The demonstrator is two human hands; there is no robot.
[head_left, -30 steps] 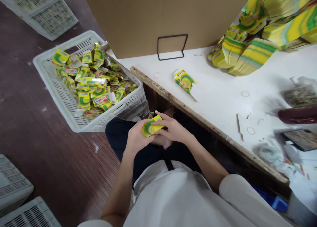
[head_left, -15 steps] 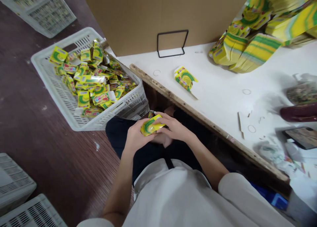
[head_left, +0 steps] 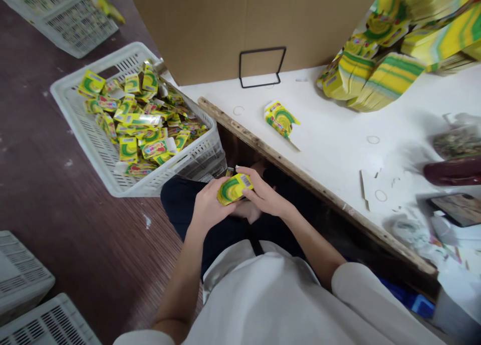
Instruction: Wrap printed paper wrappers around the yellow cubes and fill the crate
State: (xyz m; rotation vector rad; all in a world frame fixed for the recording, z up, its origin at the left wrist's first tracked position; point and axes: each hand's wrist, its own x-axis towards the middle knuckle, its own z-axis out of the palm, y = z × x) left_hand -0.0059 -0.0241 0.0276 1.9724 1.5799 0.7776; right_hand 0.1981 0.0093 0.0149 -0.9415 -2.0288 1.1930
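As the forearms [head_left: 182, 277] angle inward, both hands [head_left: 209, 203] [head_left: 268, 197] grip a yellow box [head_left: 232, 189].

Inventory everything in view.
Slatted plastic basket: one, white, left
Small printed cartons: many, yellow-green, in basket
Slatted crates: several, white, left edge
Long table: one, white, right
Cardboard panel: one, brown, upper centre
Wire frame: one, black, before panel
Flattened carton: one, yellow-green, on table
Carton stacks: several, yellow-green, upper right
Blurred clutter: several, mixed colours, right edge
Blurred object: one, yellow, top left
Held carton: one, yellow-green, lower centre
Shirt: one, pale, bottom
Left hand, right hand: one each, bare, on held carton
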